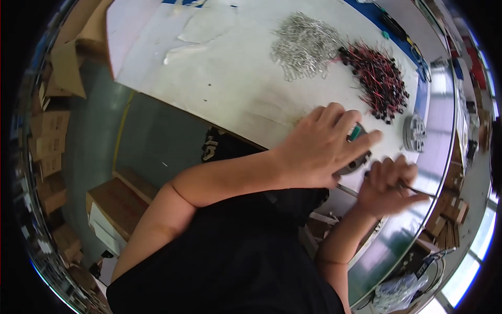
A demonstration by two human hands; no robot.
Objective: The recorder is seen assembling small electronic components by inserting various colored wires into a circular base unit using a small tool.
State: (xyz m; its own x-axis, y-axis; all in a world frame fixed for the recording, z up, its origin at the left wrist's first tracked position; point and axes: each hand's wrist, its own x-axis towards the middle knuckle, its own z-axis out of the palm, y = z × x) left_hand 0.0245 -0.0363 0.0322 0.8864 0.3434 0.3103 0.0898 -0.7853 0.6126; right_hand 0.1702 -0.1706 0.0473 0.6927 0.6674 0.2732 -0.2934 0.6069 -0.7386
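Note:
My left hand is closed over a round grey metal part near the table's front edge. The fingers cover most of it, and a small green piece shows between them. Just to the right, my right hand is curled round a thin dark rod; it is smeared by motion, and its exact kind cannot be made out. Beyond the hands, a similar grey metal part stands at the right side of the table. No hand touches that one.
On the white table lie a heap of thin silvery pieces and a pile of red and black wired parts. A tool with a yellow and black handle lies along the far right edge. Cardboard boxes stand on the floor at left.

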